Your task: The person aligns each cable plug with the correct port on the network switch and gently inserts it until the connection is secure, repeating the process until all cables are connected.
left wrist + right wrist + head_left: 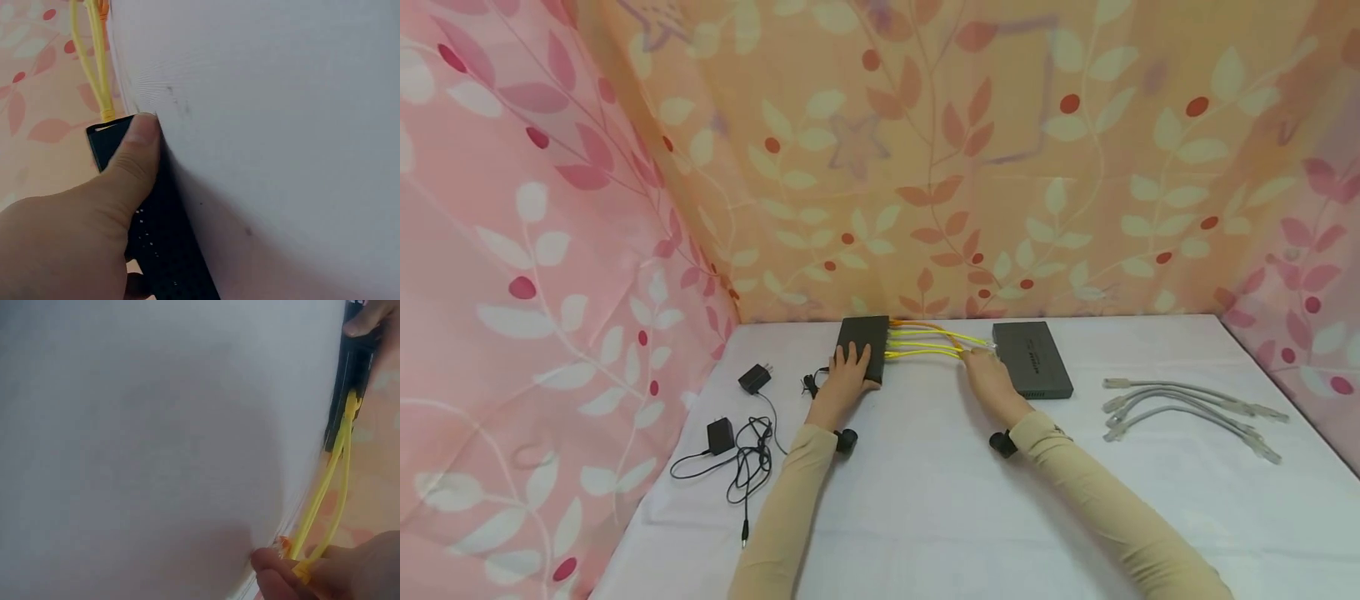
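Observation:
At the back of the table, my left hand [842, 379] holds the left black network switch [871, 327], fingers spread over its top. In the left wrist view the thumb [142, 134] presses along the switch's side. Yellow network cables [921, 343] and an orange network cable [917, 323] run rightward from this switch. My right hand [992, 383] pinches cable ends beside the second network switch [1037, 362], a dark grey one. In the right wrist view a yellow cable [340, 503] and an orange cable end [284, 545] reach the fingers. The fingers partly hide the plugs.
Several grey network cables [1187, 400] lie on the right of the white-covered table [925, 517]. On the left are two black power adapters, one farther back [755, 378] and one nearer [720, 436], with a tangled cord [756, 454]. Patterned cloth [925, 167] hangs behind and at both sides.

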The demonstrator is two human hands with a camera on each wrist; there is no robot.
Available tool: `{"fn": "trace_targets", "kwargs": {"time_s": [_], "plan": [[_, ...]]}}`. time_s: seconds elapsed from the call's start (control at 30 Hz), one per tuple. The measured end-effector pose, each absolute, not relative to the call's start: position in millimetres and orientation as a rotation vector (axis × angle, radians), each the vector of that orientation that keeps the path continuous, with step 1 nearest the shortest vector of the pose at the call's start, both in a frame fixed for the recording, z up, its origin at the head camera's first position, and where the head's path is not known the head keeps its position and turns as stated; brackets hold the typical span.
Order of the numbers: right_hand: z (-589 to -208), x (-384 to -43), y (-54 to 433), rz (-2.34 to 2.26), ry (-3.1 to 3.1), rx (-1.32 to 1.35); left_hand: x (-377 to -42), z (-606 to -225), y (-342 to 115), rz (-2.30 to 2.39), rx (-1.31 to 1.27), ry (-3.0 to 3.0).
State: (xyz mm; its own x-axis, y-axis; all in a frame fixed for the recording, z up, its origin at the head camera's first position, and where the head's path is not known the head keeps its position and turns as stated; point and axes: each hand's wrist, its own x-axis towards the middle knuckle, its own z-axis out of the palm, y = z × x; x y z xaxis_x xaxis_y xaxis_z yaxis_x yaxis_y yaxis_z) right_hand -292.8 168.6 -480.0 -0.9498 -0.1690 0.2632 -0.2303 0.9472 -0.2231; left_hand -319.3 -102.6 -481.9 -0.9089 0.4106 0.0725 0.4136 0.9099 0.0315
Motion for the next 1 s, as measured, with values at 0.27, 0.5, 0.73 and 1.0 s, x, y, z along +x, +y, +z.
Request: {"fn": "trace_targets", "kwargs": {"time_s": [0.27,0.5,0.73,1.0], "plan": [[-490,-287,176,0.442,-2.825,0.400,-323,-473,-103,-0.161,-0.595,-3.069],[-486,-278,182,0.636,-2.886,0.451,-329,-481,-107,-0.392,-0.570,-3.106],[-483,-263,201,0.735,-2.800,0.472,-320,-489,-96,-0.574,-0.549,-3.037],[-479,-249,235,0.869,-2.686,0.458,-300,-494,-57,-0.768,-0.678,-2.784]]}}
